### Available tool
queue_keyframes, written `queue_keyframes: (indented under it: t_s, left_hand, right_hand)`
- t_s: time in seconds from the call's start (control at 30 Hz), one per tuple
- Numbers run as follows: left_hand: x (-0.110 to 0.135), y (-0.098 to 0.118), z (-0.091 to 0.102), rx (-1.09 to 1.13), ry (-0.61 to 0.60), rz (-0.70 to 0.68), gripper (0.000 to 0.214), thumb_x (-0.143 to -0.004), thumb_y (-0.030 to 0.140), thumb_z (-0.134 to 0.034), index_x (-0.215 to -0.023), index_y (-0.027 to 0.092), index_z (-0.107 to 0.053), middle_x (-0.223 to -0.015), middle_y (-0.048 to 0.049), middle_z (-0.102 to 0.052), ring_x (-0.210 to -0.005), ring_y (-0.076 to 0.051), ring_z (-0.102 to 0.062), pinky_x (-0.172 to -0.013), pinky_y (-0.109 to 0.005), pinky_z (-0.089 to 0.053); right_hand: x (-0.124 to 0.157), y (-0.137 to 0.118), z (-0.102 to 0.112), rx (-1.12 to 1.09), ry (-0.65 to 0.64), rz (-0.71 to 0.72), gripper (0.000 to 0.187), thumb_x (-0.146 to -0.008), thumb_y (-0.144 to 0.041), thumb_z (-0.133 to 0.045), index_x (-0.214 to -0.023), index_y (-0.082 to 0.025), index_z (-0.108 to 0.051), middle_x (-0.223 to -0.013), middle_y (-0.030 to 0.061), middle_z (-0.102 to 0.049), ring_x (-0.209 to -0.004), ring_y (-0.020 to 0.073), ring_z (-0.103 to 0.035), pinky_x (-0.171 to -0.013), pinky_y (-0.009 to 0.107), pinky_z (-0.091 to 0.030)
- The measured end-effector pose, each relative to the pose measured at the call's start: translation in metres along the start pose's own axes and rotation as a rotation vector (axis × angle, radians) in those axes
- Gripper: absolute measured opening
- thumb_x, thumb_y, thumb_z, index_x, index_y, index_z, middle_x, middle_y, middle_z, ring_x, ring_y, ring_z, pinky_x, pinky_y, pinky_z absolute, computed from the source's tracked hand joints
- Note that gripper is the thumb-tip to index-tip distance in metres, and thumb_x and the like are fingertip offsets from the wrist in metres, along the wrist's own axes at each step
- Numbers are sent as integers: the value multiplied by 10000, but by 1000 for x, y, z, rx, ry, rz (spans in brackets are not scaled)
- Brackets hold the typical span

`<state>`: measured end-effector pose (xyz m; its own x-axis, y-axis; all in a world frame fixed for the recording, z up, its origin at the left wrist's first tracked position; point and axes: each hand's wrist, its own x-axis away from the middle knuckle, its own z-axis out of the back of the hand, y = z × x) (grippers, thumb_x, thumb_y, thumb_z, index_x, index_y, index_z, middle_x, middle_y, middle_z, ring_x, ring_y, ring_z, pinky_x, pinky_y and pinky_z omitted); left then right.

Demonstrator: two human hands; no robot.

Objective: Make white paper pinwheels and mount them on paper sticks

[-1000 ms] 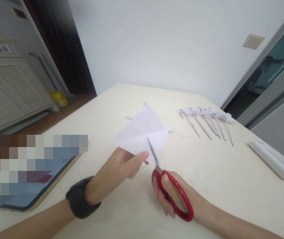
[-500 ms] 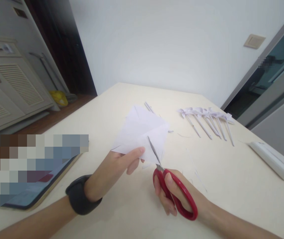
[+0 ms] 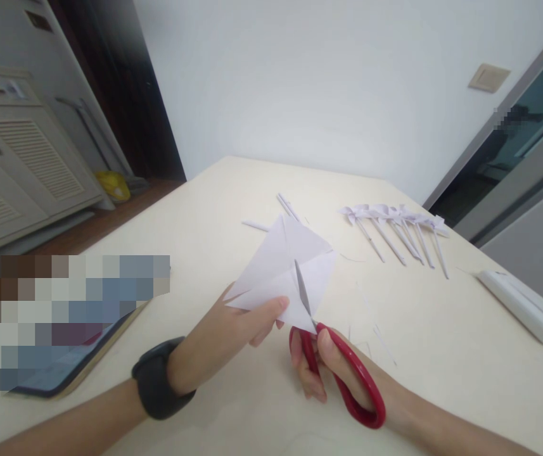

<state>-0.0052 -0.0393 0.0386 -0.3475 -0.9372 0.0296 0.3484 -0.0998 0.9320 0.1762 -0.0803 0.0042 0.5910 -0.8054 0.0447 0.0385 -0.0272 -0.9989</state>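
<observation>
A white square of paper [image 3: 264, 263] with creases and slits running in from its corners is pinched by my left hand [image 3: 252, 323], thumb on top and fingers underneath. My right hand [image 3: 331, 361] grips red-handled scissors [image 3: 357, 373] by the loops. One blade lies over the paper at its near right corner, pointing toward the middle; the other blade is hidden beneath the sheet. The handles are spread apart. A black band sits around my left wrist.
Several paper pinwheels on rolled sticks [image 3: 395, 231] lie in a row at the back right. Rolled paper sticks [image 3: 286, 204] rest behind the sheet. A tablet [image 3: 38, 380], partly blurred out, is at left; a white packet [image 3: 523, 307] lies at the right edge. Thin paper scraps dot the table.
The paper and both hands have shifted slightly right and nearer to me. The scissors have opened wider, with the paper's near right corner now between the blades.
</observation>
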Motion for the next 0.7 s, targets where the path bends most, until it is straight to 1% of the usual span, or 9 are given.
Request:
queue_keyframes:
  t_s: [0.1, 0.23, 0.43, 0.6, 0.7]
  left_hand:
    - [0, 2, 0, -4, -10, 6, 443, -805, 325, -447, -396, 238, -298, -410, 44, -372, -466, -141, -454, -586, -245, -407]
    - [2, 2, 0, -30, 16, -22, 448, -821, 319, -433, -404, 235, -295, -412, 49, -359, -453, -134, -437, -581, -244, -386]
    - [2, 1, 0, -44, 10, -46, 446, -840, 321, -414, -422, 231, -289, -419, 51, -345, -454, -131, -431, -578, -248, -369]
    - [1, 2, 1, -61, 4, -28, 454, -844, 317, -412, -415, 233, -289, -419, 50, -359, -459, -130, -431, -614, -243, -380]
    - [0, 3, 0, -32, -5, -35, 457, -847, 316, -410, -416, 236, -283, -413, 52, -350, -448, -126, -420, -609, -236, -387]
  right_hand:
    - [0, 2, -1, -17, 13, -12, 542, -906, -576, -225, -871, -136, -540, -496, -40, -399, -460, 87, -387, -468, 207, -342]
    - [0, 5, -1, -41, 13, -21, 539, -896, -585, -250, -879, -135, -546, -473, -40, -420, -439, 89, -414, -447, 198, -372]
    - [0, 5, -1, -54, 25, -43, 535, -883, -603, -264, -827, -143, -532, -440, -46, -419, -367, 80, -378, -361, 178, -326]
    - [-1, 10, -1, -74, 34, -53, 514, -893, -584, -268, -817, -149, -532, -409, -61, -415, -346, 79, -372, -408, 201, -384]
    - [0, 13, -1, -73, 37, -55, 505, -906, -560, -265, -818, -147, -542, -408, -63, -428, -331, 76, -364, -418, 208, -388]
